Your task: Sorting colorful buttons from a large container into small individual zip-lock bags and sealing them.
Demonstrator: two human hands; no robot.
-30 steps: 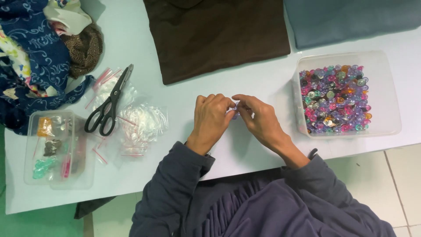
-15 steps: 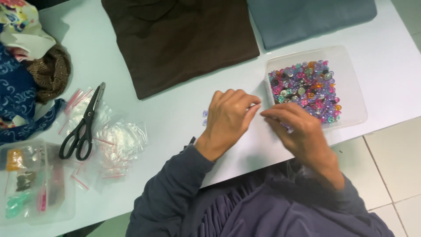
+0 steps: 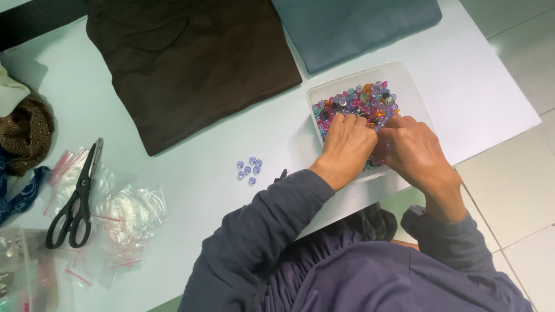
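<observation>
My left hand [image 3: 347, 144] and my right hand [image 3: 413, 150] both reach into a clear plastic tub [image 3: 404, 75] full of small pink, purple and clear beads [image 3: 361, 101]. The fingers of both hands are curled down among the beads, side by side and nearly touching. What the fingertips hold is hidden under the hands. A small cluster of pale blue-purple beads [image 3: 249, 168] lies loose on the white table [image 3: 191, 190], left of my left forearm.
Black scissors [image 3: 75, 202] lie on several small clear zip bags [image 3: 124, 222] at the left. A folded brown cloth [image 3: 185, 63] and a folded grey-blue cloth [image 3: 352, 23] lie at the back. A clear box [image 3: 23, 271] sits at the lower left, patterned fabrics [image 3: 23, 138] above it.
Both hands moved right from the table's middle into the bead tub. A small cluster of beads now lies where the hands were. The view shifted right.
</observation>
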